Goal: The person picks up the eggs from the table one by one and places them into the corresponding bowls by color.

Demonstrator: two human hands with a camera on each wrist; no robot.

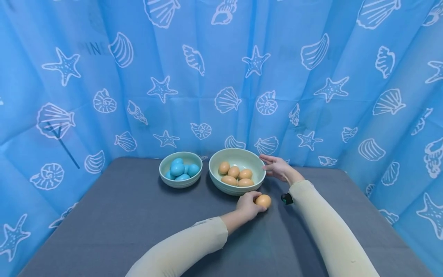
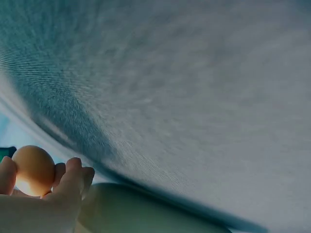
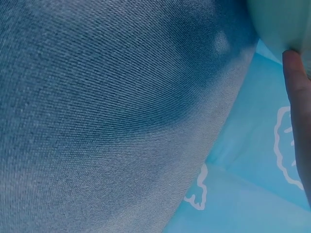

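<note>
My left hand point(image 1: 248, 206) pinches a brown egg point(image 1: 263, 201) between thumb and fingers, just in front of the larger bowl. In the left wrist view the egg point(image 2: 34, 171) shows between the fingertips, with the bowl's green side point(image 2: 141, 213) beside them. The larger pale green bowl point(image 1: 221, 187) holds several brown eggs point(image 1: 233, 172). At its right rim is my right hand point(image 1: 278, 169), fingers extended. One finger point(image 3: 296, 80) meets the bowl's outer wall point(image 3: 282, 24) in the right wrist view.
Left of the larger bowl stands a smaller pale green bowl point(image 1: 180, 184) with several blue eggs point(image 1: 177, 169). Both sit near the back of the grey-covered table point(image 1: 138, 215). A blue curtain point(image 1: 207, 96) with white shells and starfish hangs behind and along the sides.
</note>
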